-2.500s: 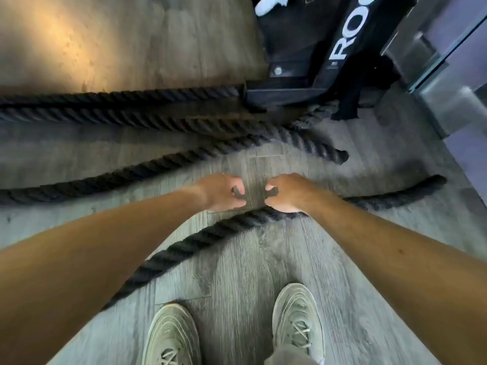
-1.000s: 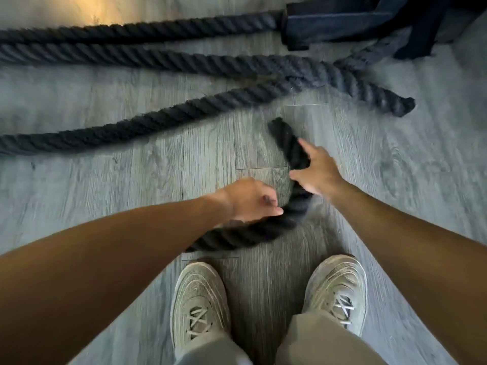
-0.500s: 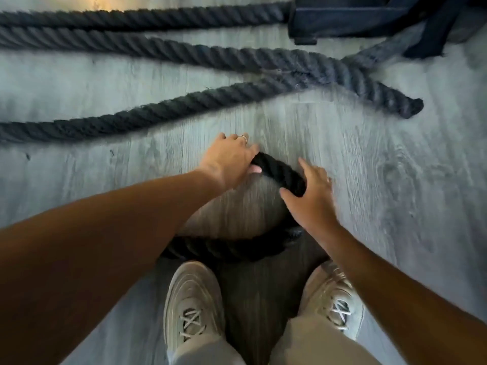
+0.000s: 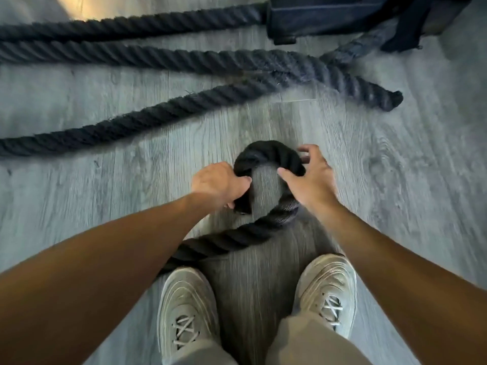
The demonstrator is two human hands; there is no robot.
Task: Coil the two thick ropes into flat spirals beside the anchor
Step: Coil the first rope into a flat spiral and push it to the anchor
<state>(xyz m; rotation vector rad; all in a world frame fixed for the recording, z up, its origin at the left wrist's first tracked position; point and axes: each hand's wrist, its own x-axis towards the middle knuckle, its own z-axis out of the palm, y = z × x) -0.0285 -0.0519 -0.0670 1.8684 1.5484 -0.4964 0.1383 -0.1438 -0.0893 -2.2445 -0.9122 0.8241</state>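
A thick black rope [image 4: 266, 154] curls into a small tight ring on the grey floor in front of my feet. My left hand [image 4: 217, 181] grips the rope's end at the ring's left side. On the right side my right hand [image 4: 309, 177] holds the bend, thumb inside the ring and fingers spread over the outside. The rope's tail [image 4: 224, 241] runs down and left under my left forearm. A second thick rope [image 4: 163, 114] lies stretched across the floor beyond, its end [image 4: 390, 100] at the right. The dark anchor frame [image 4: 329, 17] stands at the top.
Two more rope runs [image 4: 131, 57] lie side by side along the top, leading to the anchor. My two grey shoes [image 4: 188, 306] stand just below the ring. Bare grey plank floor [image 4: 408, 180] spreads to the right of my hands.
The rope end has been bent round from an open arc into a nearly shut ring. My left hand moved down onto the end, my right hand shifted up around the bend.
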